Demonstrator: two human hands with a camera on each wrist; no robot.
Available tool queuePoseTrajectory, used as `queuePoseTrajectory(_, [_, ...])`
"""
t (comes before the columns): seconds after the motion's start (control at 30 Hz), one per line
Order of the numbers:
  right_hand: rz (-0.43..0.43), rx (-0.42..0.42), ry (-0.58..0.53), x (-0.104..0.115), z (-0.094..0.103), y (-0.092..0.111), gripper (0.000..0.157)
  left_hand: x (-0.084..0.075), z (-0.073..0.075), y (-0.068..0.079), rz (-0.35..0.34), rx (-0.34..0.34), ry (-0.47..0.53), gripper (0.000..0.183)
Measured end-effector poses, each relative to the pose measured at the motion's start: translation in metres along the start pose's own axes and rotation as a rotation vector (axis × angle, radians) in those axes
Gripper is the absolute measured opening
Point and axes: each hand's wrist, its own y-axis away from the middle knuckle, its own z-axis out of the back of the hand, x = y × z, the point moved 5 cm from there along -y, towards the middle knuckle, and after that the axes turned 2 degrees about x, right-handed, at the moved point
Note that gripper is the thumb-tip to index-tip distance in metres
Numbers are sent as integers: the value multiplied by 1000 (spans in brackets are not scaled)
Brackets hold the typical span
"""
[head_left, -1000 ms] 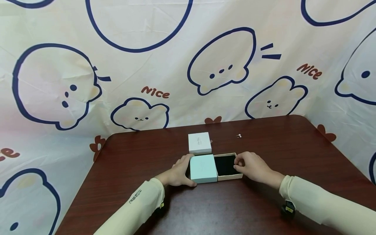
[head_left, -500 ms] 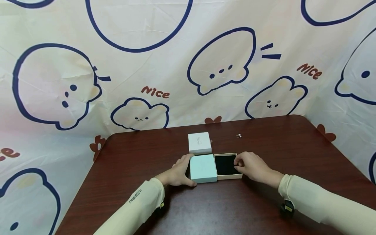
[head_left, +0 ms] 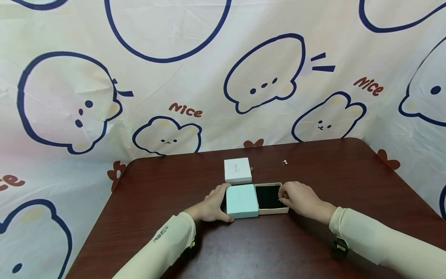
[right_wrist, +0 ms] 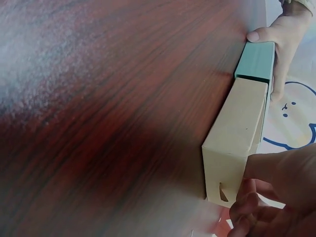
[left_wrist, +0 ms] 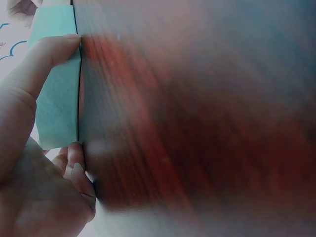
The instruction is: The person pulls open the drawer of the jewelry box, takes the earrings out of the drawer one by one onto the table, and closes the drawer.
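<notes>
My left hand [head_left: 211,204] grips a light turquoise box sleeve [head_left: 242,200], thumb along its near side and fingers round its left end. From the sleeve's right end a cream drawer [right_wrist: 236,116] with a black insert [head_left: 267,196] is pulled out. At the drawer's right end is my right hand [head_left: 301,197], its thumb and fingertips bent together over the insert, by the rim. A small glint shows at these fingertips; what it is I cannot tell. The drawer's end wall has a small slit, seen in the right wrist view.
Behind the sleeve stands a white box [head_left: 237,170] with faint print on its top. A pair of tiny white pieces [head_left: 284,162] lies at the back of the dark wood table [head_left: 174,174]. A cloth with cartoon drawings [head_left: 209,85] hangs behind.
The right fingertips have shifted very slightly over the black insert, and the glint at them has come into sight. The left hand, sleeve and drawer stay put; the head view has tilted a little.
</notes>
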Motion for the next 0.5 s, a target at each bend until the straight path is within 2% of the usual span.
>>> queuePoseTrajectory(0.5, [22, -9, 79, 3, 0, 0, 14, 0, 0, 0, 0, -4, -8, 107])
